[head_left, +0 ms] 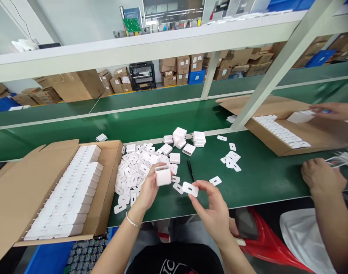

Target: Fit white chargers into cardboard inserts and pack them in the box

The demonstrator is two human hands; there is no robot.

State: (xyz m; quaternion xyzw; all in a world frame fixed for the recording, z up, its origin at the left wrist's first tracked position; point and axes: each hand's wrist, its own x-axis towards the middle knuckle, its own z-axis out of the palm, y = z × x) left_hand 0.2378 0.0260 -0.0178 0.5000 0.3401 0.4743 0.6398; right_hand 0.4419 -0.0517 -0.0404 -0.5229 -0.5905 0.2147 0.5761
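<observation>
A white charger housing point(163, 176) is gripped in my left hand point(150, 187), its open end turned up and toward me. Between thumb and forefinger, my right hand point(212, 205) pinches a small white cover plate point(190, 189) with a slot in its middle. The two parts are held apart, a short way above the bench. Under and left of my left hand spreads a heap of loose cover plates point(131, 173). Behind it stand several white chargers point(179, 137), some stacked. Black tweezers point(190, 169) lie between my hands on the green bench.
At left, an open cardboard box point(108, 190) holds rows of white chargers point(68, 190). More cover plates point(232, 158) lie on the right. A co-worker's hands point(324, 175) work beside another cardboard box point(265, 137). A slanted white post point(272, 76) and shelf rail point(151, 42) cross ahead.
</observation>
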